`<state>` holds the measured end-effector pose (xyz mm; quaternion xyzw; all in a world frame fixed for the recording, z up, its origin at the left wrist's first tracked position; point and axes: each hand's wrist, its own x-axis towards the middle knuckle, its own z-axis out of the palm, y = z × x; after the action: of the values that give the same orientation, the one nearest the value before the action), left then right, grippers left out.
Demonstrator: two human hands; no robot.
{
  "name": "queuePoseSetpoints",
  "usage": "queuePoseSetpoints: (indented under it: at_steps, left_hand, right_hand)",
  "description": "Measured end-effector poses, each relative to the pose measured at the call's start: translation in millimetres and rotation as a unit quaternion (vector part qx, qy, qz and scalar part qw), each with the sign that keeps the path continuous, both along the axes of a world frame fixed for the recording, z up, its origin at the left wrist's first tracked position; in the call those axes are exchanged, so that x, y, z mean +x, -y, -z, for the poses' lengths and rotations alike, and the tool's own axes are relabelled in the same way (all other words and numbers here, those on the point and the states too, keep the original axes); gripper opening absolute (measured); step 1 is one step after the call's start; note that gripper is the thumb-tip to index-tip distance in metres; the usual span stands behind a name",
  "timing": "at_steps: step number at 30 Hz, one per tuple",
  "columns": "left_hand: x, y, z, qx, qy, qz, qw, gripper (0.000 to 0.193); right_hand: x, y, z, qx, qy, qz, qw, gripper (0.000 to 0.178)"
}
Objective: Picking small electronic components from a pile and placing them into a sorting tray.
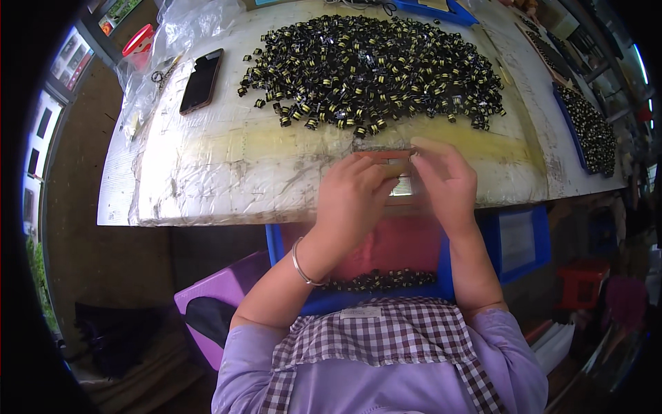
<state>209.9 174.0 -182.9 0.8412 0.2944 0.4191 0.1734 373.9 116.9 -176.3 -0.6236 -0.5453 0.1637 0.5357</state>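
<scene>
At the table's near edge, my left hand [350, 192] and my right hand [448, 181] are close together with bent fingers. Both have their fingertips pinched over a small reddish-orange frame [378, 155] that lies on the tabletop. Whatever is between the fingertips is too small and too covered to name. Beneath the hands a shiny, striped pale patch [401, 185] shows. Beyond them spreads a large heap of small black parts with yellow bands [372, 69].
A dark phone [202, 81] and clear plastic bags [196, 24] lie at the left on the worn white table [207, 186]. A blue tray of small parts [586, 131] stands far right. Below the edge, a blue bin [276, 241] with more black parts sits by my lap.
</scene>
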Motion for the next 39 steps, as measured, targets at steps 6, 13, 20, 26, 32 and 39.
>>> queuePoseSetpoints:
  at_steps: [6,13,20,26,32,39]
  left_hand:
    - [1.4,2.6,-1.0,0.043,-0.015,-0.028,0.999,0.016]
    - [3.6,7.4,-1.1,0.058,-0.020,-0.047,0.997,0.016]
    - [0.8,6.9,-3.2,0.050,0.005,-0.029,0.998,0.015]
    - [-10.3,-16.7,-13.3,-0.011,0.013,-0.058,0.998,0.018]
    - [-3.3,-27.3,-7.3,0.031,-0.067,-0.120,0.990,0.024]
    - [5.1,-22.1,-7.9,0.035,-0.062,-0.155,0.985,0.013]
  right_hand:
    - [-1.4,-1.6,-0.6,0.012,0.005,0.003,1.000,0.023]
    - [0.4,-2.9,-3.3,-0.019,0.148,-0.013,0.989,0.026]
    - [-2.5,-5.2,-3.6,0.034,0.161,-0.019,0.986,0.024]
    - [3.7,-3.1,-7.5,0.004,0.184,-0.120,0.976,0.018]
    - [6.1,-10.6,-20.9,-0.056,0.198,-0.166,0.964,0.013]
    - [8.1,-8.8,-15.0,-0.030,0.189,-0.161,0.968,0.013]
